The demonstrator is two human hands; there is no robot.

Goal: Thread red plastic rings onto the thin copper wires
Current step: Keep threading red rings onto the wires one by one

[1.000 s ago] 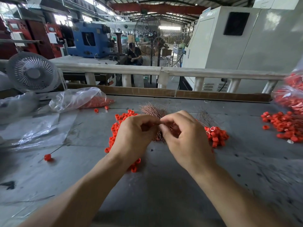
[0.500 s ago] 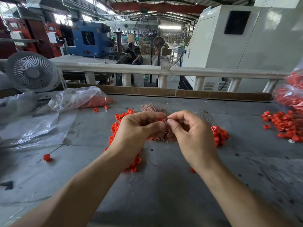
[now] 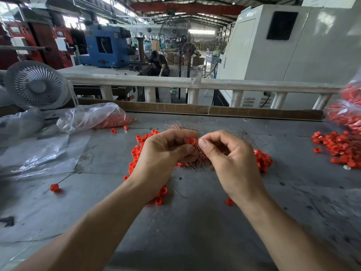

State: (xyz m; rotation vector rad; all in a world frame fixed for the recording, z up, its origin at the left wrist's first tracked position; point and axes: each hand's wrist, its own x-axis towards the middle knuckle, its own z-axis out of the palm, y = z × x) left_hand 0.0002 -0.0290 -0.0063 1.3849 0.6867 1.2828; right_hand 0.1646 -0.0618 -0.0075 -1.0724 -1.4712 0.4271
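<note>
The left hand (image 3: pixel 164 153) pinches a red ring (image 3: pixel 191 141), hole facing the right hand (image 3: pixel 232 157), whose fingers seem pinched on a wire too thin to see, likely for threading.

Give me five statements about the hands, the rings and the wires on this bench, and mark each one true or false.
1. The left hand pinches a red ring at its fingertips. True.
2. The right hand lies flat and open on the table. False: it is raised, its thumb and fingers curled in a pinch beside the ring.
3. A bundle of copper wires shows behind and between the hands. True.
4. The clear bag at the far left holds blue rings. False: its contents are red-orange.
5. One ring already on a wire lies alone at the near left. True.
</note>
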